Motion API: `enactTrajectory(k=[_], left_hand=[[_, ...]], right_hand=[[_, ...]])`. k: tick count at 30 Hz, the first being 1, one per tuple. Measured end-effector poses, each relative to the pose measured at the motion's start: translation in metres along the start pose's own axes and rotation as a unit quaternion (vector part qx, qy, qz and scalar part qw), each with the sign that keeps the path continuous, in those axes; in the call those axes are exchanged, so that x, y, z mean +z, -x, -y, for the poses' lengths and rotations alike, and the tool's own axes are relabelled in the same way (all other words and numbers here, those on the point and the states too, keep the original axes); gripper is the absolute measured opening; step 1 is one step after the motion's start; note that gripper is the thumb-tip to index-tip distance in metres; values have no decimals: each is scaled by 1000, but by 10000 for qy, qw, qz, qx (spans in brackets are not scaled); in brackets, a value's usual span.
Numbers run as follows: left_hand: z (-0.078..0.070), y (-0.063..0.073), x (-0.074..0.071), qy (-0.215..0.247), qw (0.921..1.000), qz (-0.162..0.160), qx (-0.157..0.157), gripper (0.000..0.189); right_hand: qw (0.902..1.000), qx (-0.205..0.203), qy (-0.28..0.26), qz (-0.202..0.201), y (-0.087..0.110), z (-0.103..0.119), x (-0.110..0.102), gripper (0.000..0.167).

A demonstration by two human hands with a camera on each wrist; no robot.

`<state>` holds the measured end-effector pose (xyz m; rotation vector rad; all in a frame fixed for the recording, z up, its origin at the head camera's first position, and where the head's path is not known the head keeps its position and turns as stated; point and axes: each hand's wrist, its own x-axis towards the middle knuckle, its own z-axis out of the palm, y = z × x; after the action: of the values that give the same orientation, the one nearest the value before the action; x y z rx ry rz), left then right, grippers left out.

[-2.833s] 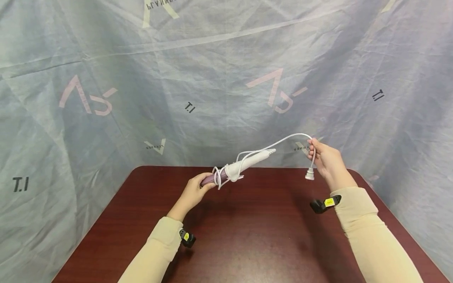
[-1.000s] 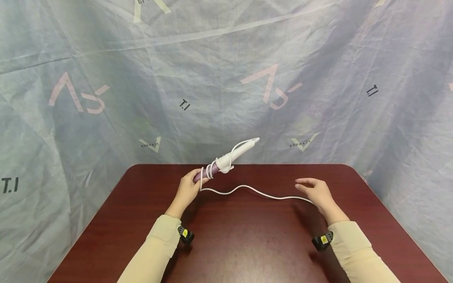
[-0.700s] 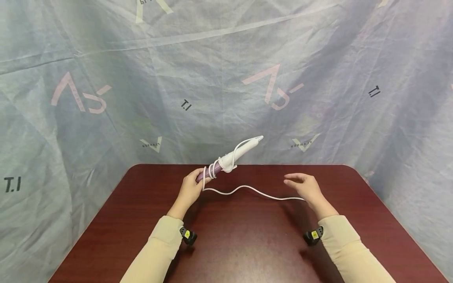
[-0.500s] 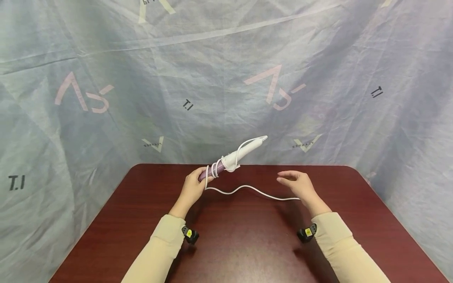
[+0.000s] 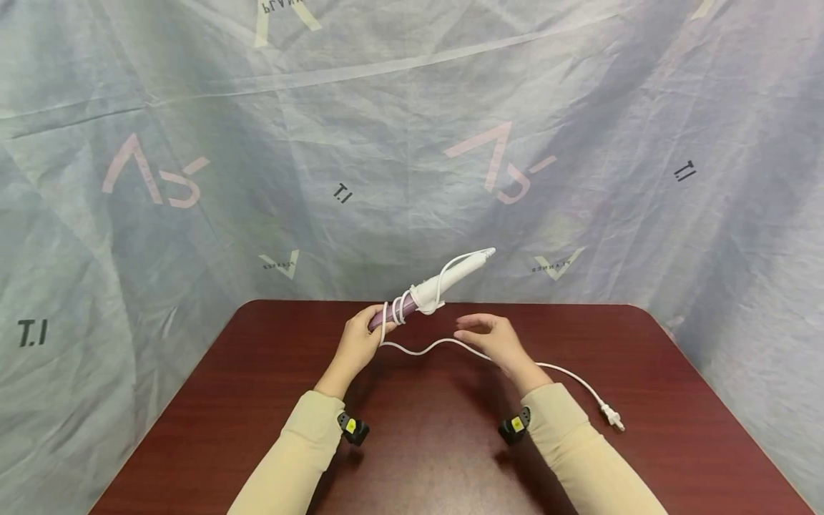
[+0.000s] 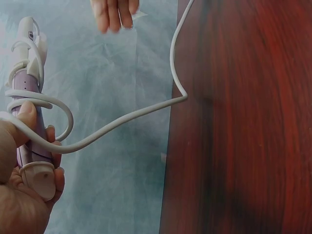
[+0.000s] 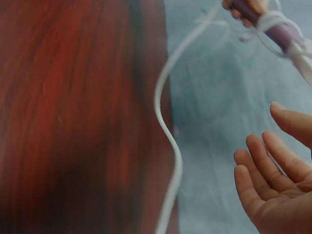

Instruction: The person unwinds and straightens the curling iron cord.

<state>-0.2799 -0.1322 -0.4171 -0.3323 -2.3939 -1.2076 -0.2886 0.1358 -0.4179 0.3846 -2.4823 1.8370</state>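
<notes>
My left hand (image 5: 356, 342) grips the purple barrel of a curling iron (image 5: 453, 277), its white handle tilted up to the right. A white cord (image 5: 421, 352) winds round the barrel in several loops. In the left wrist view, the thumb lies along the purple barrel (image 6: 25, 84), with fingers curled round behind near its white tip. From the loops the loose cord runs down onto the table and passes behind my right wrist to a white plug (image 5: 611, 415). My right hand (image 5: 498, 343) hovers near the iron with nothing in it; its fingers (image 7: 265, 168) are relaxed and apart.
A dark red-brown wooden table (image 5: 438, 443) lies under both hands. Behind its far edge hangs a grey printed cloth (image 5: 386, 143). Each wrist carries a small black camera, such as the one on the right (image 5: 515, 426).
Earlier my right hand held the cord near the plug, up at the right; it has let go and moved left toward the iron. The loose cord and plug now lie on the table.
</notes>
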Motion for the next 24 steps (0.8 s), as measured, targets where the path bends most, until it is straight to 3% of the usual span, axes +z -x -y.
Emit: enactTrajectory(k=[6,8,14,19,24], left_hand=[[-3,-1,1,24,10000,-22,37,32],[-4,0,0,47,10000,-19,23,32],[-8,0,-6,51,10000,-19,-27,33],[-11,-2,-10,-30,9999,-113,83,32],[-10,-3,-15,-21,9998,-172,120,34]], right_hand=[[9966,-374,-296,675,-5,-6,45,35],[9940,-557,-75,940,0,-1,55,36],[9813,-1102,961,1256,-6,-25,80,38],[9657,-1460,1794,1178,-6,-35,82,25],[9572,-1551,2099,1251,0,-39,70,10]])
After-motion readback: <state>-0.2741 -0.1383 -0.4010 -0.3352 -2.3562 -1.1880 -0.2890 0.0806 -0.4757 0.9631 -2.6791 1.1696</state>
